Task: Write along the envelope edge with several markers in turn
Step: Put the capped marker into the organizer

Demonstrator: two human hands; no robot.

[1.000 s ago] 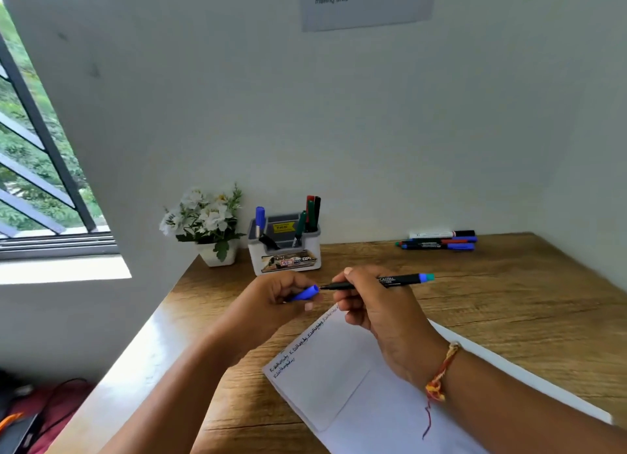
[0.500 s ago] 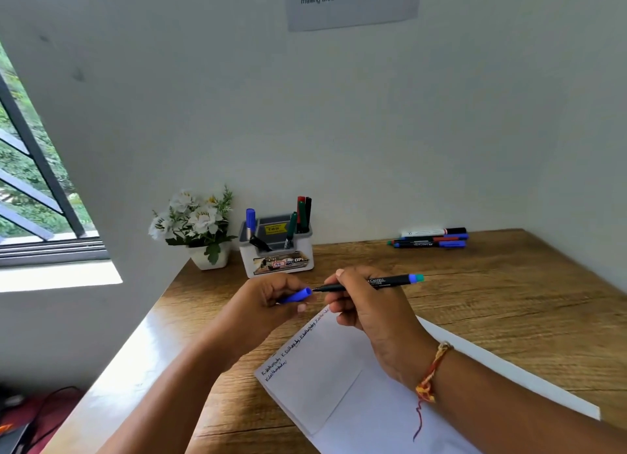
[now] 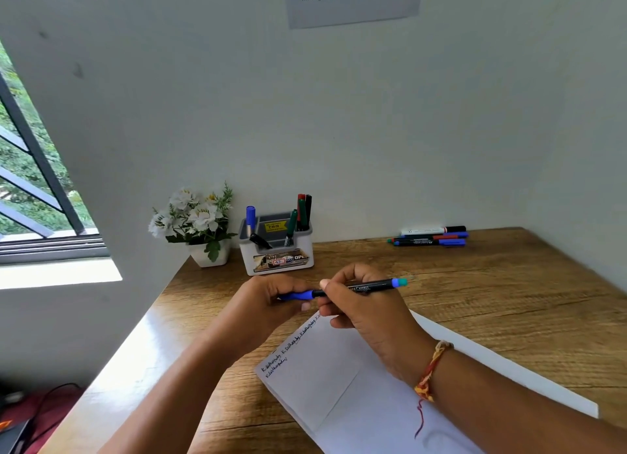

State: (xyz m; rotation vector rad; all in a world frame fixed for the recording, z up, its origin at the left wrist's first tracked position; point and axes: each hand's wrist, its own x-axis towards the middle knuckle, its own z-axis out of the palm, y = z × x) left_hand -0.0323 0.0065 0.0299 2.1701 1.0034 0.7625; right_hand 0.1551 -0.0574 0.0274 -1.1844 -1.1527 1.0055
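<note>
- marker [image 3: 364, 288]: black barrel, blue and teal end pointing right; held level above the far corner of the envelope, not touching it.
- blue cap [image 3: 298, 295]: at the marker's left end, meeting the barrel; whether fully seated cannot be told.
- left hand [image 3: 271, 306]: fingers curled round the blue cap, gripping it.
- right hand [image 3: 369, 309]: fingers and thumb pinching the marker barrel near its middle; woven bracelet [image 3: 432, 368] on the wrist.
- envelope [image 3: 315, 382]: white, lying flat and askew on the wooden desk [image 3: 509, 301], partly under the right forearm; handwritten lines [image 3: 291, 348] run along its upper left edge.
- pen holder [image 3: 276, 250]: white and grey, by the wall, with blue, green, red and black markers upright in it.
- flower pot [image 3: 207, 253]: white blooms, just left of the holder.
- loose markers [image 3: 429, 237]: a small row lying at the back right of the desk.
</note>
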